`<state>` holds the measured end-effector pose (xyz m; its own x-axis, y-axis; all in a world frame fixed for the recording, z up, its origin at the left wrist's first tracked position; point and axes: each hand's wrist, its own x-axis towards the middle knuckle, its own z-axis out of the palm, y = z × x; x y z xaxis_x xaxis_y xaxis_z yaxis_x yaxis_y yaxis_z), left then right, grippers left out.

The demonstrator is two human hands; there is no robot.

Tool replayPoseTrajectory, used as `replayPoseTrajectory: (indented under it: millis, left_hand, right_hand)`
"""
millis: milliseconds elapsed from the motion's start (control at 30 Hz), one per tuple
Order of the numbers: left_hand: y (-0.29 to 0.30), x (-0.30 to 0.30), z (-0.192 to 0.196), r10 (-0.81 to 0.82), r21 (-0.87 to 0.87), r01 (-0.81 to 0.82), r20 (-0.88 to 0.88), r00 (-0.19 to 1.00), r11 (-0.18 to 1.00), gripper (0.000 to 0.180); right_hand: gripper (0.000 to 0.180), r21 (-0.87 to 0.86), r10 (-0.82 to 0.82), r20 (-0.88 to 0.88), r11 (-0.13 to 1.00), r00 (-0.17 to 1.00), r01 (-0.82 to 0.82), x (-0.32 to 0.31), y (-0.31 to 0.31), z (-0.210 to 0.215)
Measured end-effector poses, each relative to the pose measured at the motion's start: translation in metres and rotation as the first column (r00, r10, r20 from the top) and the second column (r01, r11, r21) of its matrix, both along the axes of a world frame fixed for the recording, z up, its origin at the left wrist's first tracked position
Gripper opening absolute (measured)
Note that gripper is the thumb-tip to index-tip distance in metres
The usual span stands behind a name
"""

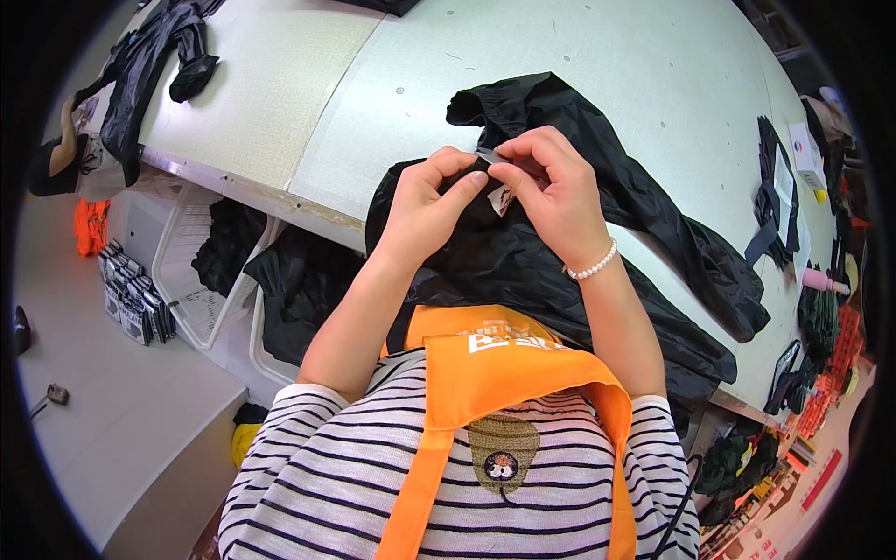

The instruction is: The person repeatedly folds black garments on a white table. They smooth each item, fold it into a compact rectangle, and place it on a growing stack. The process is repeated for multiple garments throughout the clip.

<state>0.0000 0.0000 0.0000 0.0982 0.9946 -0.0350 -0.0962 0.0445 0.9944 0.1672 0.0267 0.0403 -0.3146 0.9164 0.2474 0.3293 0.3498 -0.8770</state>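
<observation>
A black garment (625, 177) of thin, slightly shiny fabric lies across the table edge in front of me, and its gathered elastic end points away at the back. Over its near part, my left hand (434, 205) pinches the fabric between thumb and index finger. My right hand (563, 191), with a pearl bracelet at the wrist, is closed in a pinch close beside it. A small white label (500, 200) with dark print hangs under the right fingertips. Between the two hands a small greyish piece shows; its kind I cannot make out.
The pale table (383, 112) has a worn front edge. Black cloth fills white-rimmed bins (210, 299) below on the left. Another person's arm (67, 140) reaches to a black garment (154, 70) at far left. Dark straps (770, 187) and a white box (805, 154) are on the right.
</observation>
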Motion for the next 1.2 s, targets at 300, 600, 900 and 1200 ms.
replayPoseTrajectory:
  millis: [300,600,900,1200]
  left_hand:
    - [0.001,0.004,0.008,0.116,-0.134,-0.098,0.131,0.985,0.986,0.013]
    - [0.001,0.005,0.001,0.109,-0.082,-0.106,0.028,0.994,0.991,0.016]
    - [0.004,0.003,0.01,0.159,-0.165,-0.139,0.117,0.98,0.976,0.017]
    - [-0.004,0.001,0.004,0.099,-0.033,-0.098,0.014,0.995,0.995,0.011]
  right_hand:
    - [0.023,-0.127,-0.133,0.035,0.983,0.991,0.136,0.011,-0.001,0.0]
    - [0.014,-0.06,-0.295,-0.096,0.955,0.951,0.291,0.001,0.008,-0.017]
    - [0.018,-0.034,-0.083,0.047,0.996,0.995,0.085,0.014,-0.012,-0.013]
    - [0.013,-0.024,-0.058,0.082,0.998,0.995,0.061,0.007,-0.005,-0.006]
